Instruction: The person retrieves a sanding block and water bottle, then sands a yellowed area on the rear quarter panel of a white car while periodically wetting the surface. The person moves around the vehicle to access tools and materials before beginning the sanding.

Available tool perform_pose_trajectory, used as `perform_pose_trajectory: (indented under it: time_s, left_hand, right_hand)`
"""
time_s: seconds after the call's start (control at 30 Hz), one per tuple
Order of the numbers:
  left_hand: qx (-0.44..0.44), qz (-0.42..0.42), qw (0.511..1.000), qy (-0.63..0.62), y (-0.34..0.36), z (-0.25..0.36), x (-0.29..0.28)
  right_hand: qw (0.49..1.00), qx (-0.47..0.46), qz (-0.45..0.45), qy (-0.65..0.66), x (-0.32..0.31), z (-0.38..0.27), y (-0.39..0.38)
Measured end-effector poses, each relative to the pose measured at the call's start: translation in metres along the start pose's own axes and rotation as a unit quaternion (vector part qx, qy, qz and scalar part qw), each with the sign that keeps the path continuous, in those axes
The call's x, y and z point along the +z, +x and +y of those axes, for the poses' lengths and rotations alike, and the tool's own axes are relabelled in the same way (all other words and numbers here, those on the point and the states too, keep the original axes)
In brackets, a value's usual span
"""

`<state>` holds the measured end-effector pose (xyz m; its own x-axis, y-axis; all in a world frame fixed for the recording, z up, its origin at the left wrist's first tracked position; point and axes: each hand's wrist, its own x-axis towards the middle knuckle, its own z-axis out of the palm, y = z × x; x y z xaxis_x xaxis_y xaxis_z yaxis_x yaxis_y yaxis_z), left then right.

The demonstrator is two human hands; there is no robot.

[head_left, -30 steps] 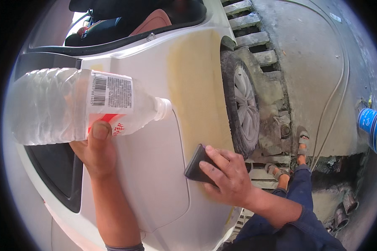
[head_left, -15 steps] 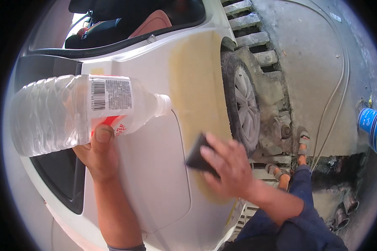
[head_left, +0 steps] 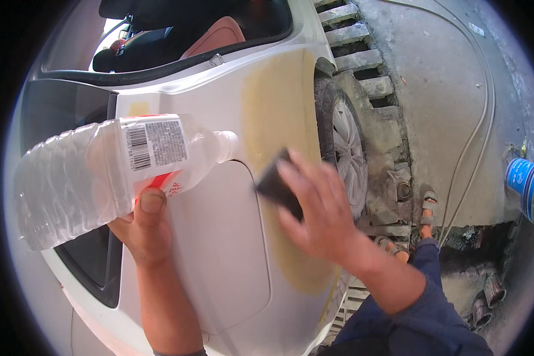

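Note:
My left hand (head_left: 150,228) is wrapped around a large clear plastic bottle (head_left: 71,178), its thumb on the red and white label. The bottle lies nearly sideways, neck to the right beside the panel, with the base lower in view. Fingers bent, my right hand (head_left: 317,207) grips a black sanding block (head_left: 279,185) at the yellowish patch (head_left: 279,113) on the white car's rear panel (head_left: 213,237). Motion blurs the block slightly, and I cannot tell whether its whole face touches the panel. A closed fuel flap lies between my hands.
Right of the patch is the car's rear wheel (head_left: 347,142). Slotted concrete drain covers (head_left: 362,59) run along the floor beside it. A hose (head_left: 486,113) curves over the concrete. At the far right stands a blue-labelled container (head_left: 523,184). My sandalled feet are at the lower right.
My right hand and the block have moved up along the yellowish patch. The bottle has tilted, its base now lower in view.

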<state>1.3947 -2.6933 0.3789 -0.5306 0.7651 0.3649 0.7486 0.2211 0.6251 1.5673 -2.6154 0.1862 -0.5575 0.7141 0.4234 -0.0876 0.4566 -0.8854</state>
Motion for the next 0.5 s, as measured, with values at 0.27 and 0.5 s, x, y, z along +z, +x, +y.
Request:
perform_pose_trajectory:
  time_s: [0.27, 0.5]
  left_hand:
    - [-0.018, 0.022, 1.000, -0.013, -0.002, 0.004, -0.001]
    - [-0.016, 0.029, 0.999, -0.024, -0.002, 0.001, 0.001]
  right_hand:
    - [1.000, 0.002, -0.019, -0.015, 0.004, -0.004, -0.008]
    - [0.999, 0.028, 0.017, -0.027, 0.017, -0.003, 0.063]
